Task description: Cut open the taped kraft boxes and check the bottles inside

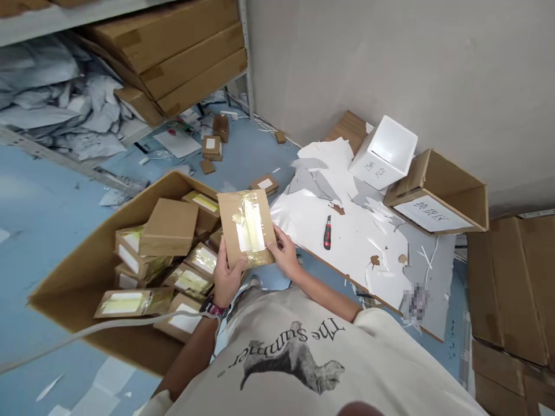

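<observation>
A flat brown cardboard package (pixel 234 231) with a white label under shiny yellowish tape is held up in front of the body. My left hand (pixel 228 277) grips its lower left edge, thumb on the front. At its lower right edge, my right hand (pixel 284 251) holds it with thumb and fingers. Just left of the package stands a large open carton (pixel 65 289) holding several taped boxes, among them a plain brown box (pixel 169 227) on top. A red and black utility knife (pixel 328 233) lies on the white-covered table (pixel 299 211) to the right.
A white bin (pixel 384 153) and an open labelled box (pixel 433 214) stand at the table's back. Shelving (pixel 65 159) with grey bags and long cartons is at upper left. Small boxes (pixel 212 148) lie on the floor. A cable crosses the carton. Large cartons (pixel 507 283) stand right.
</observation>
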Available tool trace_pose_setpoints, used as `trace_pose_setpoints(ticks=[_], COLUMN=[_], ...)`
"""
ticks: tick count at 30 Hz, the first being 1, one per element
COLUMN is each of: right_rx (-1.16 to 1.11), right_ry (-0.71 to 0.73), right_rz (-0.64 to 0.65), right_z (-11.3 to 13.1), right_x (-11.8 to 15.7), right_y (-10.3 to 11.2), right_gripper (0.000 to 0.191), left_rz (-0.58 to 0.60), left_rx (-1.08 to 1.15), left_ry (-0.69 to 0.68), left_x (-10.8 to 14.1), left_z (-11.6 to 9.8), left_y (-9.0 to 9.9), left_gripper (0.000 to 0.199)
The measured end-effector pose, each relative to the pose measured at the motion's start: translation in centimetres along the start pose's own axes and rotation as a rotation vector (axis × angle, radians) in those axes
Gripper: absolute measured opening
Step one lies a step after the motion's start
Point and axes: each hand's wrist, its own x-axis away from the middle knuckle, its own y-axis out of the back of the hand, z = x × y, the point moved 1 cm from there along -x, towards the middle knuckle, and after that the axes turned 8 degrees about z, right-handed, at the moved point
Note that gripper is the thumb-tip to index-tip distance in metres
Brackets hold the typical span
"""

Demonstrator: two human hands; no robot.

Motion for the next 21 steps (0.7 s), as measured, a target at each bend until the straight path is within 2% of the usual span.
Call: trace_pose_setpoints(ticks=[3,7,10,13,16,18,21], right_rx=[-0.077,-0.092,-0.065,-0.037,-0.018,0.028,0.126], right_ry=[-0.061,-0.039,-0.050,-0.150,-0.252,-0.281,-0.286], right_rz=[-0.151,-0.258,-0.285,-0.271,-0.204,-0.168,-0.189], right_z=[-1.2,-3.0,-5.4,-8.7,-11.2,-11.9,-11.9], right_x=[-1.4,-3.8,-5.5,-6.8,-6.8,-6.0,-4.0], right_y=[6.8,15.6,20.6,23.1,23.6,23.7,24.6], right_gripper=[0.075,0.073,0.075,0.079,0.079,0.080,0.085], left_rz=[0.113,0.211,0.265,0.279,0.238,0.242,0.322], left_rx=[-0.026,-0.092,-0.138,-0.207,-0.258,-0.242,-0.149], left_ry=[-0.046,-0.109,-0.097,0.045,0.210,0.231,0.193], left_x=[-4.4,-11.0,-15.3,-18.2,-19.2,-19.1,-18.0], left_z=[-1.4,-3.0,-2.7,-0.7,1.7,2.6,3.1], left_y=[-6.3,-14.7,-19.9,-23.3,-25.1,-25.7,-27.1], left_gripper=[0.096,0.092,0.088,0.086,0.087,0.087,0.088])
